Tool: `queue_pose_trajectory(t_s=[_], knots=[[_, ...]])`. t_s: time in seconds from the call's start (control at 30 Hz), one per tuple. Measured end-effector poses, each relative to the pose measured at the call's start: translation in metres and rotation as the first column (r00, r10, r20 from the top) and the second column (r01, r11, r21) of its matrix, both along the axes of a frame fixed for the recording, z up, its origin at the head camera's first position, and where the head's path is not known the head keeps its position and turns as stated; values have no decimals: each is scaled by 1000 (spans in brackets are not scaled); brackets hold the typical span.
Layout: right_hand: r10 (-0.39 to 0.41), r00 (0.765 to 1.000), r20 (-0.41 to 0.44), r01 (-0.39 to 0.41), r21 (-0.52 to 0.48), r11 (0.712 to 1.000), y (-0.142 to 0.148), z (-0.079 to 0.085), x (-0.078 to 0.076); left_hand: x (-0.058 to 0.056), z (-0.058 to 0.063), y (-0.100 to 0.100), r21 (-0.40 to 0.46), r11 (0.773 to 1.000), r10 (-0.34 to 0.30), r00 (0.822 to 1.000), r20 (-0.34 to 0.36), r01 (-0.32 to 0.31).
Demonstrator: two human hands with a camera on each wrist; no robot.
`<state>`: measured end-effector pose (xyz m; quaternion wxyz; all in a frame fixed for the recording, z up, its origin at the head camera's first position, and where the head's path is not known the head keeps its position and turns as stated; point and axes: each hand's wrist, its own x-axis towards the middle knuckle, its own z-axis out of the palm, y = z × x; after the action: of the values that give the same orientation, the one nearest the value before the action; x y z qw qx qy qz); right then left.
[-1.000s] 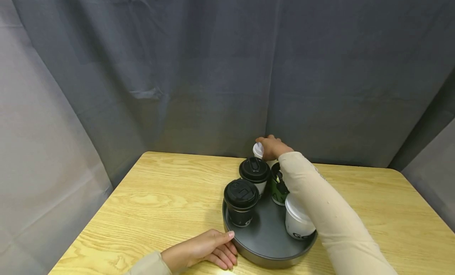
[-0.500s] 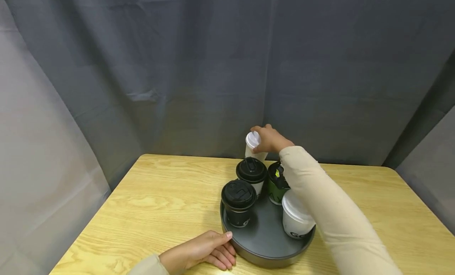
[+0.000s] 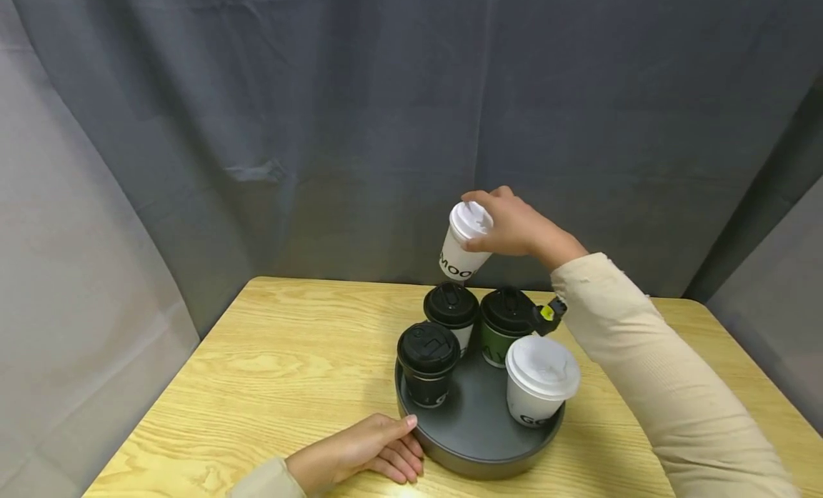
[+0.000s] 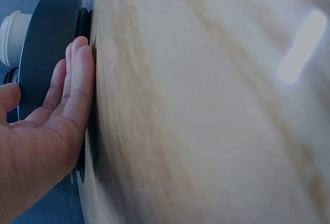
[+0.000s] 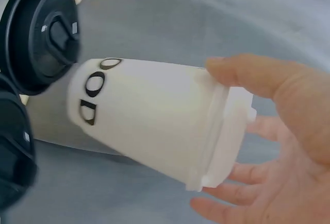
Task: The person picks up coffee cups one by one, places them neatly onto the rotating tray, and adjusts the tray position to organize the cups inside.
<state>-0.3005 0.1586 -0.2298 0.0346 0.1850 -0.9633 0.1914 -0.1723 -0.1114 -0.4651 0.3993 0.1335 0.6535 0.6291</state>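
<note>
My right hand [image 3: 517,223] grips a white paper cup [image 5: 147,113] with black lettering around its white lid, thumb on one side and fingers on the other. Slightly tilted, the cup hangs above the far side of a round dark grey tray [image 3: 472,430]. At the tray's near left, my left hand [image 3: 366,448] has its thumb at the rim and its fairly straight fingers along the outer wall, as the left wrist view [image 4: 56,105] shows too. Standing on the tray are a black cup [image 3: 429,366], a black-lidded white cup [image 3: 452,309], a black-lidded green cup [image 3: 501,341] and a white-lidded cup [image 3: 539,384].
The wooden table [image 3: 289,362] extends around the tray. Dark grey cloth [image 3: 360,126] hangs behind its back edge, with paler cloth [image 3: 77,219] at the left. A small black device [image 3: 549,314] sits at the right wrist, close to the green cup's lid.
My right hand has lifted the white paper cup from behind the black-lidded cups to well above them, bringing its lettering into sight. My left hand stays at the tray's edge.
</note>
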Motion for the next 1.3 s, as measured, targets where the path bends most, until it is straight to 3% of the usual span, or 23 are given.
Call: queue_pose_trajectory(t_s=[0.17,0.3,0.47,0.63,0.77,0.97,1.3], knots=[[55,997,-54,-52,48,997,11,12,38,-1,0,-1,7,1000,-10,1000,7,10],[146,982,-118,-138,73,988,18,15,70,-2,0,0,14,1000,-14,1000,7,14],[272,940,-203,-257,99,961,20,5,108,-3,-1,-1,4,1000,-9,1000,3,9],[360,895,-262,-332,146,932,15,-14,133,-3,-2,-3,10,1000,2,1000,1,-2],[389,873,-295,-355,165,920,13,-24,144,-2,-2,-3,16,1000,6,1000,-7,-6],[435,866,-245,-402,175,899,10,-35,150,-1,-3,-5,8,1000,16,1000,-18,-16],[437,893,-111,-408,212,888,1,-71,143,1,-2,-2,-8,999,32,999,-17,-32]])
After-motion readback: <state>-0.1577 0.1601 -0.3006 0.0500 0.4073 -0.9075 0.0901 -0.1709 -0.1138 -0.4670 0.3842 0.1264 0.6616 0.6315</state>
